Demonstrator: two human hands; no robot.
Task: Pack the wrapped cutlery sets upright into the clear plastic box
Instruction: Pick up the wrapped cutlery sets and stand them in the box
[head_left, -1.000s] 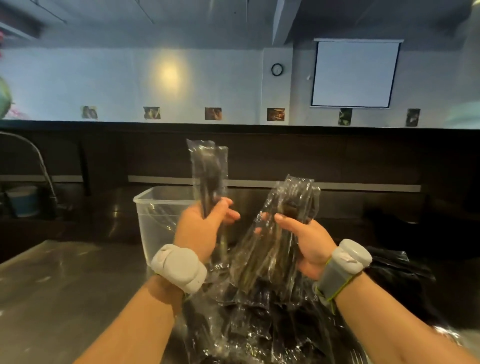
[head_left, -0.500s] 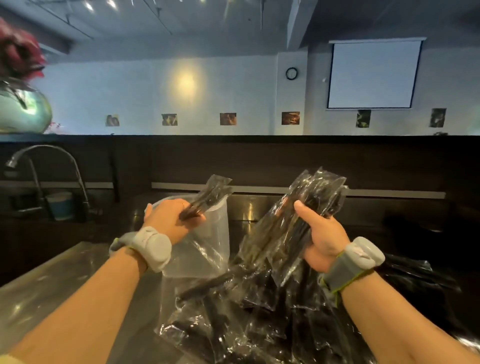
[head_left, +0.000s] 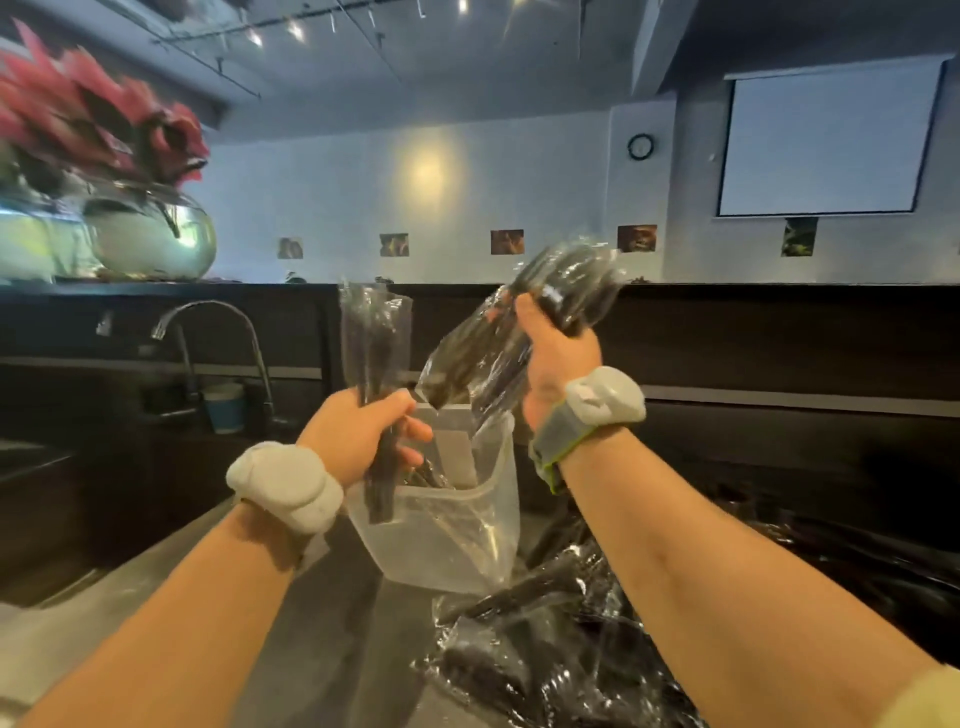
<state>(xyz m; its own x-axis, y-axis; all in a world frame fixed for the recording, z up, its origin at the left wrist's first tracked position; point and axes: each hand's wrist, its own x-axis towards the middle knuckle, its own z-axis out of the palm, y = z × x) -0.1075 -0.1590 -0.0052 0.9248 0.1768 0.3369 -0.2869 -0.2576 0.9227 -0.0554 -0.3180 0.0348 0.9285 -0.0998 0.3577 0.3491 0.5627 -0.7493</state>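
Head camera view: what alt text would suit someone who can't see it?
A person's left hand grips one wrapped cutlery set upright at the near edge of a clear plastic box on a steel counter, while the right hand holds a tilted bundle of sets above it. More wrapped sets lie heaped beside the box.

left hand (head_left: 363, 431) grips upright cutlery set (head_left: 375, 338) | right hand (head_left: 558, 358) grips bundle (head_left: 524, 322) | clear box (head_left: 441, 540) below

pale wall (head_left: 467, 208) with clock (head_left: 640, 146), projector screen (head_left: 826, 145), dark counter (head_left: 779, 332).
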